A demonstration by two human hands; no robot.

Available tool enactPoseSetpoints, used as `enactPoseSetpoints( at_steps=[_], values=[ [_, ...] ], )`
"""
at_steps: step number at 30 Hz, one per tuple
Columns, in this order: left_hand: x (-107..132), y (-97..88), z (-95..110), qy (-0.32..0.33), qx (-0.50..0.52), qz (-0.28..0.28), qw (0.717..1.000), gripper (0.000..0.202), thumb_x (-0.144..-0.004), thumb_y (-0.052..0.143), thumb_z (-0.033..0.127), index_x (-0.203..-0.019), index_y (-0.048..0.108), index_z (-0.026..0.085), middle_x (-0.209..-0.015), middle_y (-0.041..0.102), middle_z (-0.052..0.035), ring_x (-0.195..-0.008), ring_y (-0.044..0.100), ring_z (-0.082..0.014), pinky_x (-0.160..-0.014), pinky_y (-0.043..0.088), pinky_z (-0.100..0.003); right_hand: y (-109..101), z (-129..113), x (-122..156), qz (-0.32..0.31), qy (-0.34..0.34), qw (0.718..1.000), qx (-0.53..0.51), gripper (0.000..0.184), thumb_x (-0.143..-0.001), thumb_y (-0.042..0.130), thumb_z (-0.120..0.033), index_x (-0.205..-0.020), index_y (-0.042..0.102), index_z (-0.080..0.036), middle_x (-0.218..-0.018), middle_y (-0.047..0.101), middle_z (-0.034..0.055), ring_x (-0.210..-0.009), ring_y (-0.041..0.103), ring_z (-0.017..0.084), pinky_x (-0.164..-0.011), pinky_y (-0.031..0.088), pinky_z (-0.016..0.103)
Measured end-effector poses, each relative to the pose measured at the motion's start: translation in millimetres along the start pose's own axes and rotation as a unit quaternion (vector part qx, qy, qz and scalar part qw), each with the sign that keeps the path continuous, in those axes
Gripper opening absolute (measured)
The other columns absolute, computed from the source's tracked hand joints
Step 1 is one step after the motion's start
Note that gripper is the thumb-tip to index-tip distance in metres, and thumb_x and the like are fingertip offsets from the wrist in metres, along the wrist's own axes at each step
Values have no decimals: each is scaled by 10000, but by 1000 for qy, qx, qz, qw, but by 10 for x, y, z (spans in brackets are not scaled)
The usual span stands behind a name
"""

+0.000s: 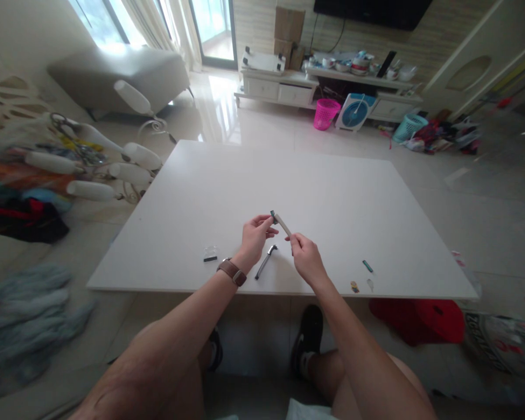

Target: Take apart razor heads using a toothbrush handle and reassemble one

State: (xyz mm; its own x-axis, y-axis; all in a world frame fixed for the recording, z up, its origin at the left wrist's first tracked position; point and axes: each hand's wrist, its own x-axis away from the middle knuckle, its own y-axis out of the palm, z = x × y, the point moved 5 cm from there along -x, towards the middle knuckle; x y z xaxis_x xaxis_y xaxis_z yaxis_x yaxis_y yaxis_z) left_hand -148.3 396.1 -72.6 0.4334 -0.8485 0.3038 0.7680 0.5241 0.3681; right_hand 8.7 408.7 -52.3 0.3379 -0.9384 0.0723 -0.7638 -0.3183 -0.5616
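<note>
Above the table's near half, my left hand [256, 232] pinches a small dark-green piece [273, 216], which looks like a razor head. My right hand [305, 255] is closed around the lower end of a pale, slim stick [282, 224]. The stick's upper end meets the green piece; whether they are joined I cannot tell. Below and between the hands lies a silver-and-black razor handle [265, 263]. To the left sits a small clear plastic case [210, 254] with a dark strip along its front.
On the white table [289, 169], a green strip [367, 266], a small yellow figure [354, 286] and a clear piece [370, 284] lie at the right near the front edge. A lamp with white shades [131, 173] stands close to the left edge. A red stool [420, 321] is below right.
</note>
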Motion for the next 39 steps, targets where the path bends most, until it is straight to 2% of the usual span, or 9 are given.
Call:
enactPoseSetpoints(
  at_steps=[13, 18, 24, 36, 39],
  values=[
    [88, 75, -21, -2, -48, -32, 998, 220, -707, 769, 289, -834, 676, 135, -740, 697, -51, -549, 624, -115, -551, 468, -244, 2, 6, -6, 12, -10, 1000, 2, 352, -976, 383, -423, -905, 649, -204, -683, 597, 7, -637, 531, 163, -608, 334, 262],
    [67, 43, -29, -16, -63, -6, 998, 203, -716, 734, 291, -844, 680, 143, -817, 707, -62, -549, 625, -111, -525, 450, -239, -7, -28, 9, 19, -6, 1000, -9, 353, -973, 398, -433, -904, 659, -205, -652, 571, -5, -614, 513, 160, -591, 323, 264],
    [31, -12, -9, -15, -27, 23, 999, 207, -706, 720, 299, -837, 684, 143, -812, 687, -43, -523, 573, -78, -510, 417, -225, -4, -48, 29, 11, 1, 1000, -15, 353, -963, 418, -443, -886, 668, -205, -624, 553, -14, -588, 507, 153, -574, 322, 263],
    [13, -64, 33, 21, 8, 70, 997, 259, -666, 736, 269, -859, 655, 116, -716, 675, -26, -462, 529, -71, -488, 402, -230, 25, -30, 34, -3, 7, 1000, 4, 332, -952, 438, -434, -863, 666, -209, -611, 559, -19, -573, 511, 141, -563, 315, 260],
    [19, -54, 35, 22, -1, 66, 998, 249, -666, 737, 265, -846, 664, 110, -676, 660, -17, -464, 525, -74, -489, 395, -229, 34, -25, 29, -11, 10, 1000, 2, 338, -956, 430, -441, -868, 663, -213, -612, 556, -19, -574, 511, 145, -560, 313, 262]
  ],
)
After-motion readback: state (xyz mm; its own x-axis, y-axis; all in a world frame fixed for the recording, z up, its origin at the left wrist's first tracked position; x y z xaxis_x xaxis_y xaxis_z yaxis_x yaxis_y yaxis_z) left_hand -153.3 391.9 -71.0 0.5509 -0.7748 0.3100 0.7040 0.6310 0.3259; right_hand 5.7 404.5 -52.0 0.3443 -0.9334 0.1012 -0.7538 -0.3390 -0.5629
